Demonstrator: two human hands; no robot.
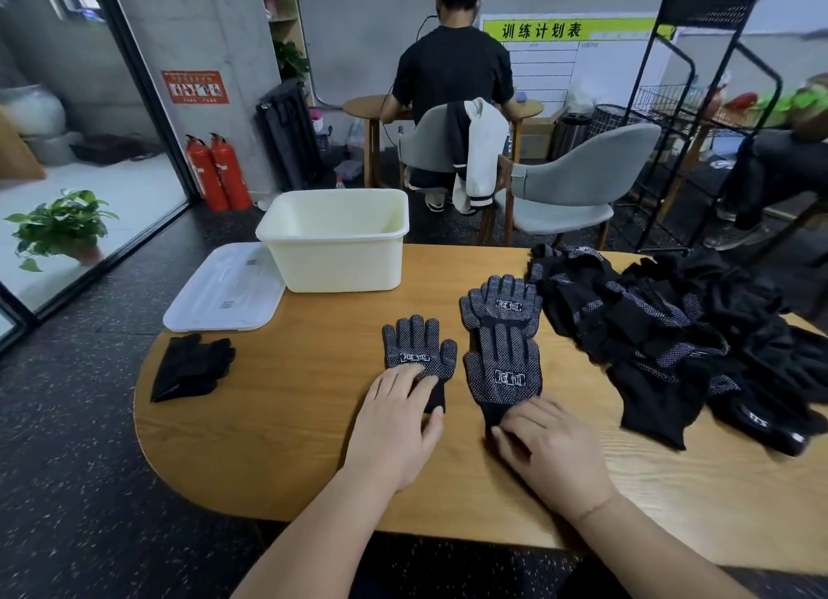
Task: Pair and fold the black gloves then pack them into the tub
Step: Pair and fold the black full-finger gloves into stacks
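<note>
Two black dotted gloves lie flat, palm side up, on the wooden table (278,419). My left hand (398,423) rests with straight fingers on the cuff of the left glove (419,347). My right hand (546,446) holds the cuff of the right glove (504,374) with curled fingers. That glove partly covers a third glove (499,300) lying beyond it. A cream tub (336,258) stands at the table's far edge, and nothing shows inside it. At the left lies a folded black pair (190,367).
The tub's white lid (224,291) lies left of the tub, overhanging the table edge. A big heap of black gloves (672,338) covers the right side of the table. Beyond the table stand grey chairs (578,181), a black rack (699,119) and a seated person (452,74).
</note>
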